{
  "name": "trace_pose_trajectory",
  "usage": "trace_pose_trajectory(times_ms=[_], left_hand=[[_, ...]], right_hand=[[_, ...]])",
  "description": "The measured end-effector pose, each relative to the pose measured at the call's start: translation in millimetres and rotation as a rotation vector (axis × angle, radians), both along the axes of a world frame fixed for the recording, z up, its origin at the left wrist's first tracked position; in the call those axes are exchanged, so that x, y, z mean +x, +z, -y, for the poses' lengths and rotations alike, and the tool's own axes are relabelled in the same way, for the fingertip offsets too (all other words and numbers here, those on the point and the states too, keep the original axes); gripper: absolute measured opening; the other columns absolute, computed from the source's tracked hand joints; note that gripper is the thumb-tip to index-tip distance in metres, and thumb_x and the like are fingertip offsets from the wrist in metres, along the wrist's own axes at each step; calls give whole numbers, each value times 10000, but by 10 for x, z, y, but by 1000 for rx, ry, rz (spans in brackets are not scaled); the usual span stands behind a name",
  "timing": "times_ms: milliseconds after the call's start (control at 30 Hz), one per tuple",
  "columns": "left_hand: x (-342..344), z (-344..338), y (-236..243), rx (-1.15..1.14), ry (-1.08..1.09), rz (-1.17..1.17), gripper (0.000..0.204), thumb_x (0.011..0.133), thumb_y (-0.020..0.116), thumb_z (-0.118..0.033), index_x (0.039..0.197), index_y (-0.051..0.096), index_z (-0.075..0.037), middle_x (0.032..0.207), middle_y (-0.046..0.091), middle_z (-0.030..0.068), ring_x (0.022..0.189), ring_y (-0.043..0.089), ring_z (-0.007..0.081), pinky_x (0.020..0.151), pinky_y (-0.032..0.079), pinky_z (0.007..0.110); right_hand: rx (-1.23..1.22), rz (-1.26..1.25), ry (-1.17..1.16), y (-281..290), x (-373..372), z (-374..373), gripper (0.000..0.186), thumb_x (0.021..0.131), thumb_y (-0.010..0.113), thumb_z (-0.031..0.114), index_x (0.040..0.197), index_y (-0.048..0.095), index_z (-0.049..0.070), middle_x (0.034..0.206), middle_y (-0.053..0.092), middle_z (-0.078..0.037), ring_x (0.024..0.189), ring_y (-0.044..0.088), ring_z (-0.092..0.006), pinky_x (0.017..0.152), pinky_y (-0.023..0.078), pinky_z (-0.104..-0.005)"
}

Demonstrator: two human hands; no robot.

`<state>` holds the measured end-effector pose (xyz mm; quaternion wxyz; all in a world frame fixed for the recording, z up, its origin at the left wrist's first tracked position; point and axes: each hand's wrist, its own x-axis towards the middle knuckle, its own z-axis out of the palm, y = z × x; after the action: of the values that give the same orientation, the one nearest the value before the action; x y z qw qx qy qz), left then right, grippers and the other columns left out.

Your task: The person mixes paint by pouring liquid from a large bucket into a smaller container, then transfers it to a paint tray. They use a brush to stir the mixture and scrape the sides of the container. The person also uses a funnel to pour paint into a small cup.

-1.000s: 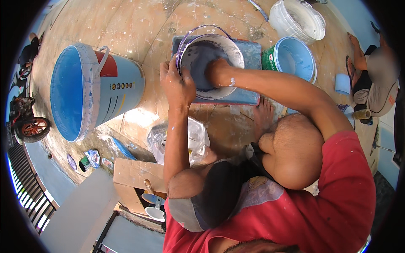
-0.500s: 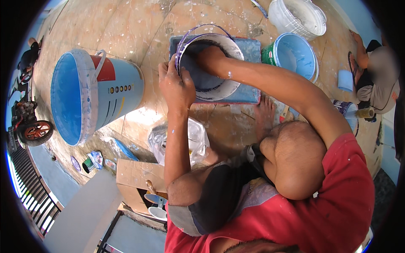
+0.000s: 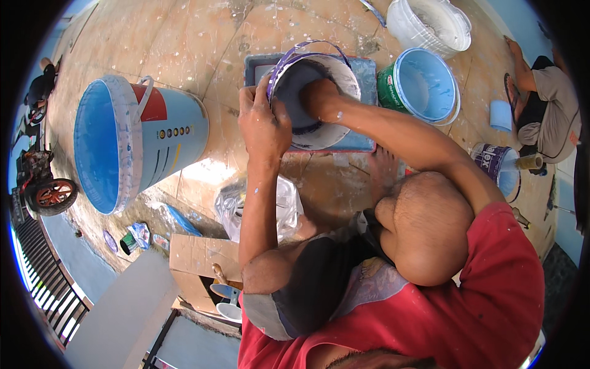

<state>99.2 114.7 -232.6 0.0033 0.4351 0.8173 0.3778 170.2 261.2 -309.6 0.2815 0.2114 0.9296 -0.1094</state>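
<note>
A white paint bucket (image 3: 348, 79) with a purple rim and raised handle leans toward me over a blue paint tray (image 3: 368, 83). My left hand (image 3: 264, 123) is closed on the bucket's left rim, its thumb over the edge and its fingers along the outside. Deep inside the bucket is my right hand (image 3: 319, 101), near the dark, bluish-grey bottom. Its fingers are hidden from view, so whether it holds anything does not show. Grey-blue paint smears coat the bucket's inner wall.
A big light-blue bucket (image 3: 175, 138) lies tipped at left. At right stand a green-and-blue pail (image 3: 393, 89), a white tub (image 3: 430, 27) and a purple pail (image 3: 488, 157) with a brush or roller. Near me are a plastic bag (image 3: 286, 203) and a cardboard box (image 3: 203, 249). Another person (image 3: 550, 111) squats far right.
The bucket has shifted slightly right and down with my left hand on its rim. My right hand has moved within it, toward the right. The other person has leaned back a little.
</note>
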Motion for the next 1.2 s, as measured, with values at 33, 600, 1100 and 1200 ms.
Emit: trace_pose_trajectory(times_ms=[33,600,1100,1200], left_hand=[[-4,7,-3,-9,-2,2,452,878,619,-22,1320,707,6,989,642,200,934,656,385,862,524,469],[157,-10,64,-15,-22,1,435,889,608,-26,1311,712,-7,994,638,191,921,654,372,839,530,451],[86,71,20,38,-56,-4,414,906,605,-30,1305,714,-25,996,641,187,907,652,370,825,525,453],[143,66,26,29,-34,13,415,901,608,-30,1301,716,-24,997,643,186,904,654,367,822,525,444]], right_hand=[[-5,4,-2,8,5,18,202,914,713,149,1064,843,114,1138,806,-125,1087,775,-298,867,632,-397],[-254,27,-27,-83,35,227,359,959,669,310,1201,796,78,1227,780,-144,1209,724,-316,1010,553,-461],[-355,-371,32,39,28,274,295,985,603,246,1138,790,76,1152,788,-165,1071,764,-332,934,584,-506],[-216,-137,175,-48,140,259,290,982,621,235,1162,808,106,1141,800,-127,1074,771,-298,901,598,-485]])
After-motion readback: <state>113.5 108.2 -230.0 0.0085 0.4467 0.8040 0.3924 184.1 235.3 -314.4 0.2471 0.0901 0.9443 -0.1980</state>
